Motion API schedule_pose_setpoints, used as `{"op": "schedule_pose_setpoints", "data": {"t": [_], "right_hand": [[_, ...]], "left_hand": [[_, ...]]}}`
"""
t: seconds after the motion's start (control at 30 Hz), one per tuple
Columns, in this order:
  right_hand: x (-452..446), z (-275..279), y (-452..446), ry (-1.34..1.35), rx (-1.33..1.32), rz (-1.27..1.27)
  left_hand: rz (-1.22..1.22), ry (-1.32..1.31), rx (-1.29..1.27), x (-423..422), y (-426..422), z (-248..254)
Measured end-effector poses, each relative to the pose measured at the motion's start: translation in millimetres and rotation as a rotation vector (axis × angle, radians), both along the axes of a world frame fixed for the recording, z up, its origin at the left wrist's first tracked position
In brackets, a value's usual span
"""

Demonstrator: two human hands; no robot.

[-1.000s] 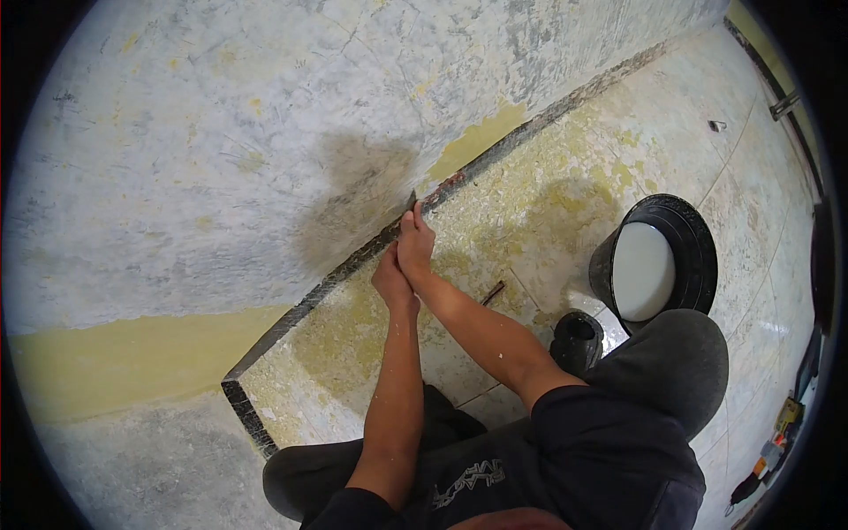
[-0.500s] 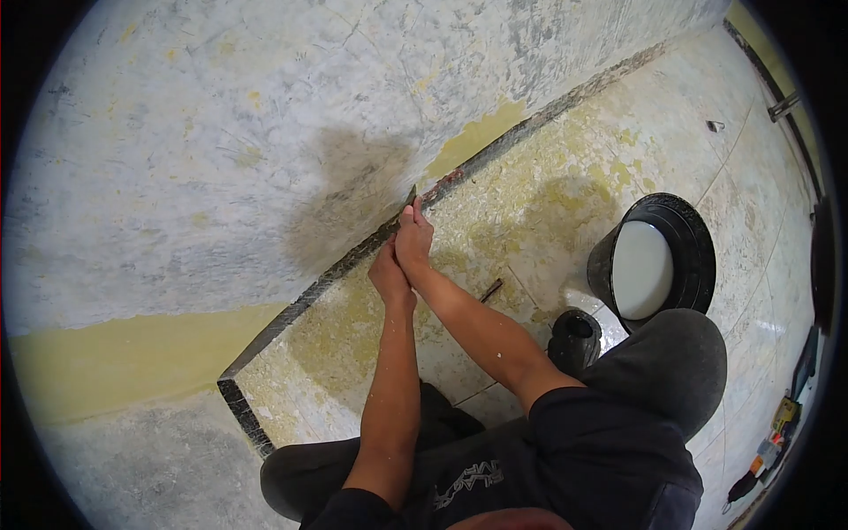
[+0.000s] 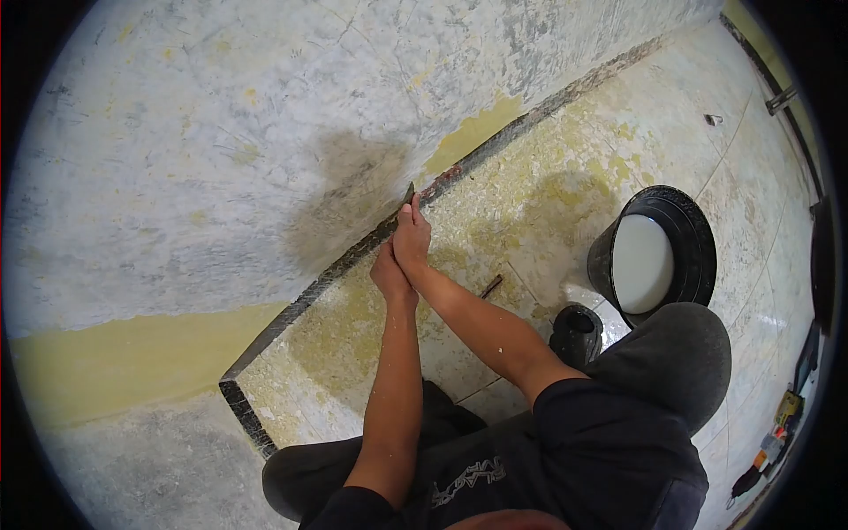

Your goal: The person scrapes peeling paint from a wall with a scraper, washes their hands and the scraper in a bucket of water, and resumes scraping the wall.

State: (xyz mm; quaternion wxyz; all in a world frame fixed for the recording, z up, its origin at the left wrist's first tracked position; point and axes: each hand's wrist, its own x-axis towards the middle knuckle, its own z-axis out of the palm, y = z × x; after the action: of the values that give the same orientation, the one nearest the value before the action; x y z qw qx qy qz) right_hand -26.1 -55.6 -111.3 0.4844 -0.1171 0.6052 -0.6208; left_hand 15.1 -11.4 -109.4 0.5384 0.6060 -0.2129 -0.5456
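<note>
Here's the big wall (image 3: 203,177), a rough, whitish plaster face, mottled grey, with a smooth pale-yellow painted band (image 3: 150,358) low on the left. Below it spreads the light tiled floor (image 3: 521,221), crusted with yellow-green flakes. A narrow, dark, scuffed skirting strip (image 3: 331,278) cuts diagonally between the two, turning a sharp corner at lower left. Then the round black plastic bucket (image 3: 602,265), tilted in view, its whitish liquid (image 3: 642,265) flat and smooth; near it sits a small black cylindrical pot (image 3: 576,349), just beside the person's knee.

Up at the strip, the hands meet! The right hand (image 3: 412,240) has its fingers curled closed round a thin dark flat-bladed tool (image 3: 409,193), its tip right at the wall's foot. The left hand (image 3: 389,274) presses in just below, fingers folded; whether they grip the handle, I can't tell. Open flaky floor runs from the hands to the bucket, broken only by a slim dark stick-like piece (image 3: 492,285) beside the right forearm.
</note>
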Motion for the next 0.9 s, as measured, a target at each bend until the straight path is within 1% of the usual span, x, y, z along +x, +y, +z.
{"op": "schedule_pose_setpoints", "data": {"t": [0.03,0.1,0.2,0.33,0.4,0.53,0.7,0.9], "right_hand": [[-1,3,2,-0.001,-0.002,0.000],[-5,9,8,0.078,0.045,0.078],[-4,8,8,-0.004,0.033,0.069],[-2,4,7,-0.020,0.025,0.053],[-1,5,8,-0.074,0.026,0.043],[-2,3,8,-0.079,0.041,0.061],[1,-3,6,0.006,0.020,0.021],[-2,4,9,-0.010,0.036,0.040]], "left_hand": [[0.007,0.021,0.007,-2,1,3],[0.021,0.050,-0.005,-7,5,8],[0.042,0.069,-0.006,-9,7,7],[0.046,0.061,-0.006,-8,7,5],[0.051,0.065,0.007,-7,6,5],[0.065,0.035,0.030,-8,6,7],[0.068,0.040,0.022,-8,6,4],[0.071,0.036,0.032,-9,6,6]]}}
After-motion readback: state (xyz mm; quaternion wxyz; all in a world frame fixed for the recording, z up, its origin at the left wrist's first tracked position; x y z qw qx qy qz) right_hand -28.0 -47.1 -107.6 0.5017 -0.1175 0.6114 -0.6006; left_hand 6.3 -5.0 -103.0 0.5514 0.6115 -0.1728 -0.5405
